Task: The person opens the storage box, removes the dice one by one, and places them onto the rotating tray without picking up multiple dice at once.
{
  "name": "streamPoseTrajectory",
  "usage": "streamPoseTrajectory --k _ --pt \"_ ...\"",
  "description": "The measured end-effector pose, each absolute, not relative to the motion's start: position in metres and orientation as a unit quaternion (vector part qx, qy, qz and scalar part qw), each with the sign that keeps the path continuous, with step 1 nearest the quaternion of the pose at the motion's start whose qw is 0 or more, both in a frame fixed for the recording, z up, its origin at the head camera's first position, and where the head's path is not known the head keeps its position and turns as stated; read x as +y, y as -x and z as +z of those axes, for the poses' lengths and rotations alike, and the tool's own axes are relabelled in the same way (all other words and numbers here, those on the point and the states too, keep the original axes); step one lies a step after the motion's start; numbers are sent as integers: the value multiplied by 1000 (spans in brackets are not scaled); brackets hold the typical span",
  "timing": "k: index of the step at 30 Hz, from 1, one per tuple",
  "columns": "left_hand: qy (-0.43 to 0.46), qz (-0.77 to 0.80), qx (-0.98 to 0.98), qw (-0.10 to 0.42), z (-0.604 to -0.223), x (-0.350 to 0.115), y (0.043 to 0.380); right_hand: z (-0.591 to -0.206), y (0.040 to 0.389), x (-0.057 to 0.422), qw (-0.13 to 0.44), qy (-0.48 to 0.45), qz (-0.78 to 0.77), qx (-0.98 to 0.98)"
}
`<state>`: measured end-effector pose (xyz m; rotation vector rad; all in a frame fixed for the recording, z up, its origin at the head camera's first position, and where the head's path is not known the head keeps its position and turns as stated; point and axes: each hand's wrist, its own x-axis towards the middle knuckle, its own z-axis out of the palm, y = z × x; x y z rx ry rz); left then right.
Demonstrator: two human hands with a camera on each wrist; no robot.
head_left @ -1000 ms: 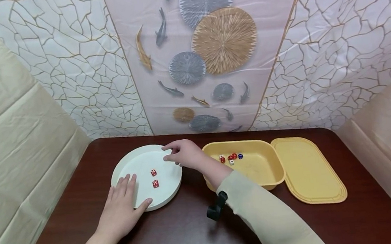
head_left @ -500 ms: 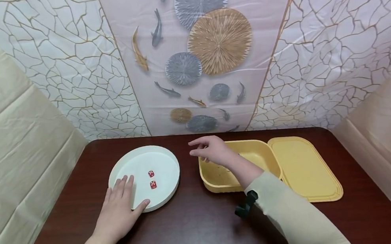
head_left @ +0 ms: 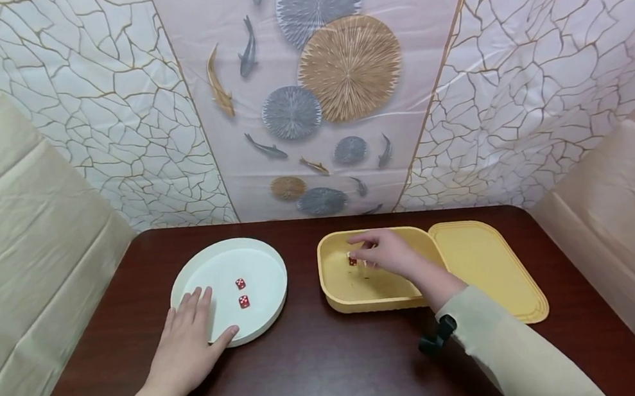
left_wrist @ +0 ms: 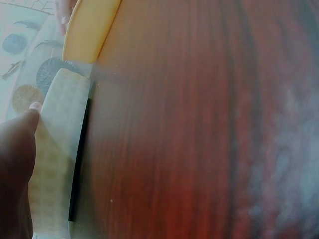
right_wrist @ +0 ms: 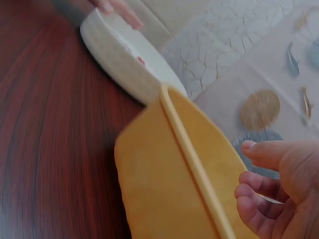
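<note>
Two red dice (head_left: 244,302) lie near the middle of a round white tray (head_left: 270,300). My left hand (head_left: 184,344) rests at the tray's near-left rim, fingers straight and extending inside, thumb (left_wrist: 33,109) over the front rim. Over the yellow rectangular tub (head_left: 338,286) is my right hand (head_left: 384,254), fingertips just above a red die (head_left: 352,261) with some white beside it. Thumb and fingers of that hand stand apart, loosely bent; the right wrist view shows nothing between them. Other dice in the tub are mostly hidden by the hand.
A yellow lid (head_left: 490,264) lies flat against the tub's right side. Dark wooden table (head_left: 289,375) extends in front of tray and tub. Patterned cloth (head_left: 296,161) hangs behind the table's far edge.
My right hand has moved right, from the white tray's far-right rim across to the tub, and lowered toward its dice. My left hand and the two dice in the tray stay put.
</note>
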<state>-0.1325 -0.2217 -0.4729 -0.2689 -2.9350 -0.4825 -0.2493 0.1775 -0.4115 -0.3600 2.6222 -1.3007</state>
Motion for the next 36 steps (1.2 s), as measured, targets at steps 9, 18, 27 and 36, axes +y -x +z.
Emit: streamPoseTrajectory --k 9,18,27,36 --pt "88 -163 -980 75 -471 -222 131 -418 247 218 76 86 -415 902" --pt "88 -162 -980 78 -471 -222 131 -420 247 229 74 76 -412 905" --pt "89 -160 -980 80 -468 -221 132 -431 254 234 61 85 -344 933" --pt "87 -159 -981 73 -465 -220 131 -435 264 231 39 91 -252 963"
